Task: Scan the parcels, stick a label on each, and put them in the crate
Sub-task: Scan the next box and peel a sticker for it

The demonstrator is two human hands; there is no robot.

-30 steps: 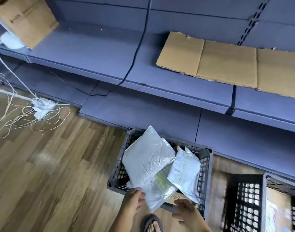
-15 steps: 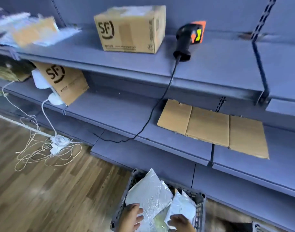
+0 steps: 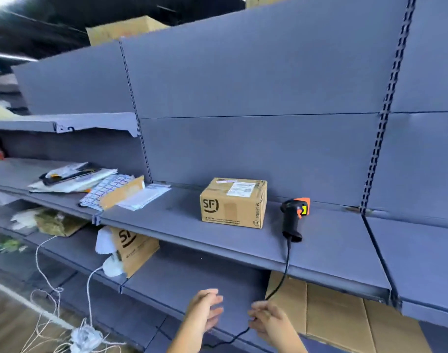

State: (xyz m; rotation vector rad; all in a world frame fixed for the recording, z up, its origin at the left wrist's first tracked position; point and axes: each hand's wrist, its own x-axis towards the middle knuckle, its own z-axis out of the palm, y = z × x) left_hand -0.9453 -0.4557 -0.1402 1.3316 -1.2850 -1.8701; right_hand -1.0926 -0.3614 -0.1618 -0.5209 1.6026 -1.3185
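Big grey shelf fills most of the view. One SF parcel sits on it, just left of the scanner, and nobody's touching either. The crate isn't in shot, so I'd guess this box has yet to be scanned, stickered and dropped in. Label sheets lie further left on the same shelf. Both hands hover low, below the shelf edge. The left hand is relaxed, fingers loose, holding nothing. The right hand is loosely curled by the scanner cable; can't tell if it's pinching it.
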